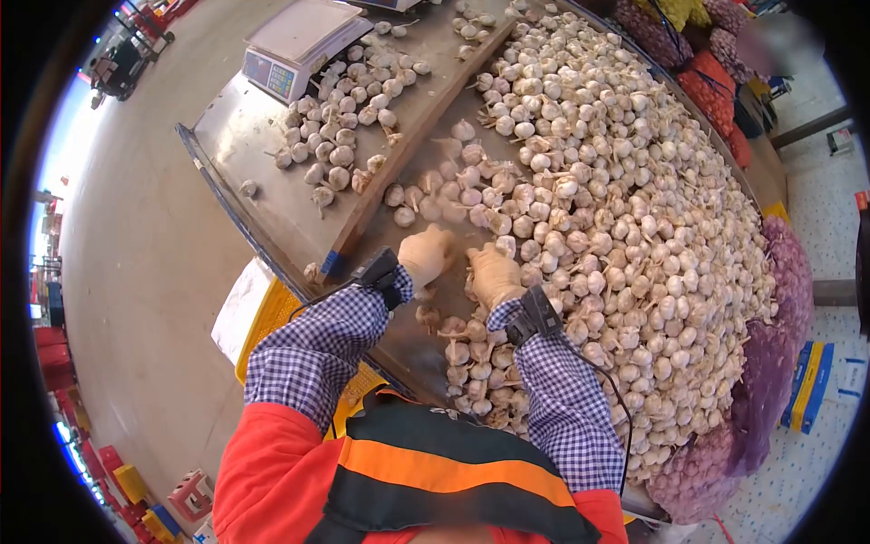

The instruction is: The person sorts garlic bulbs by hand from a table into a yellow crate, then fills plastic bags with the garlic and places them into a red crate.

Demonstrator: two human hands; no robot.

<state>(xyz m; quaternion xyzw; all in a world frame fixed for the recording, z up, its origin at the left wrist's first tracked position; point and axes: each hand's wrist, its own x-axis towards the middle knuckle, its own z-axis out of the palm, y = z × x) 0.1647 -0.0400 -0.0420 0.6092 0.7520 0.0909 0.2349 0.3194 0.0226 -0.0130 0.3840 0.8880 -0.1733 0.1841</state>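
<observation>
Both of my hands wear light tan gloves and hover low over the metal table [403, 340], close together at the left edge of a big heap of garlic bulbs [625, 227]. My left hand [426, 257] is curled closed just below a loose group of garlic [453, 190]; whatever its fingers hold is hidden. Beside it, my right hand [495, 275] has its fingers bent together, near a pale garlic bulb [506, 246] at the heap's edge. What lies inside its grip cannot be made out. Some bulbs near the left hand look motion-blurred.
A wooden divider bar [417, 136] crosses the table on the left. Beyond it lie sorted garlic bulbs [340, 127] and a digital scale [299, 45]. A yellow crate [263, 317] stands at the table's near-left edge. Purple mesh sacks [770, 335] line the right side.
</observation>
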